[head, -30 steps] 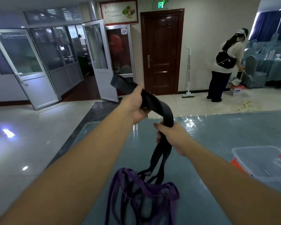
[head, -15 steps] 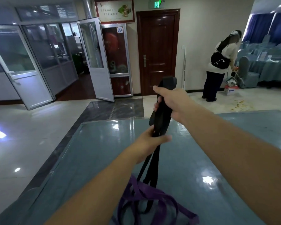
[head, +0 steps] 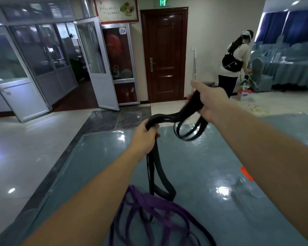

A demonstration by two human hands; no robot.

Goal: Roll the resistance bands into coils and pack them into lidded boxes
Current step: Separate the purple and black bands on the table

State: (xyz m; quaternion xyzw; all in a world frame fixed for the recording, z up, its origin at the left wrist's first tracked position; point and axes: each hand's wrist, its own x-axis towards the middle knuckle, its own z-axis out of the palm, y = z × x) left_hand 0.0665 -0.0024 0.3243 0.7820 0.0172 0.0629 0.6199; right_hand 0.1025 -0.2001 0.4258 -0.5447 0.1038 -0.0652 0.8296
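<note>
The left hand (head: 146, 134) grips the black bands (head: 169, 118) low over the table (head: 212, 166); the right hand (head: 211, 100), higher and further out, clenches their looped end. Strands hang down to the purple bands (head: 160, 206) heaped on the table's near edge
</note>
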